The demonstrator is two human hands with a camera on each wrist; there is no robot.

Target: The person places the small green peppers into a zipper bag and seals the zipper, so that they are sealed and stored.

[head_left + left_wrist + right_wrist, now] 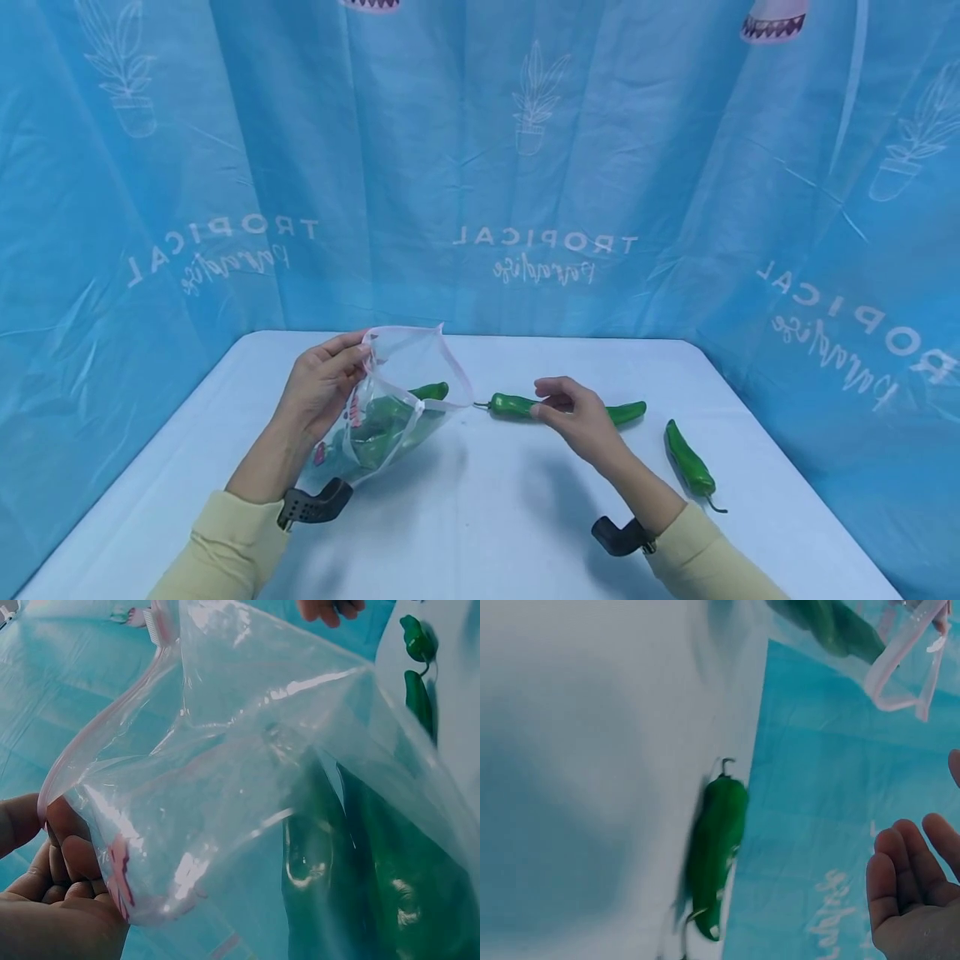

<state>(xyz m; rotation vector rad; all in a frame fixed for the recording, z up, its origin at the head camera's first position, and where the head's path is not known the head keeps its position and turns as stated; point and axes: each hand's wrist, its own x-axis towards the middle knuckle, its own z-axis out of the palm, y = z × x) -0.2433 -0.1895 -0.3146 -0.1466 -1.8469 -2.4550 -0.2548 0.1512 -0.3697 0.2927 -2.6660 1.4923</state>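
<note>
My left hand [318, 387] pinches the pink-edged rim of a clear zip bag [401, 385] between thumb and fingers, and the bag's mouth gapes toward the right. Several green peppers [409, 877] lie inside the bag, blurred by the plastic; one tip pokes up near the mouth. My right hand [585, 423] hovers over the table with loosely bent fingers and nothing in them, as the right wrist view [922, 892] shows. Behind it lies a green pepper [510, 406], its stem pointing at the bag. Another green length [626, 412] shows past the hand, partly hidden.
A separate green pepper [690, 462] lies at the right of the white table [480, 533], stem toward me. Blue printed curtains [420, 167] hang behind the table and along both sides. Each wrist wears a black camera mount [318, 502].
</note>
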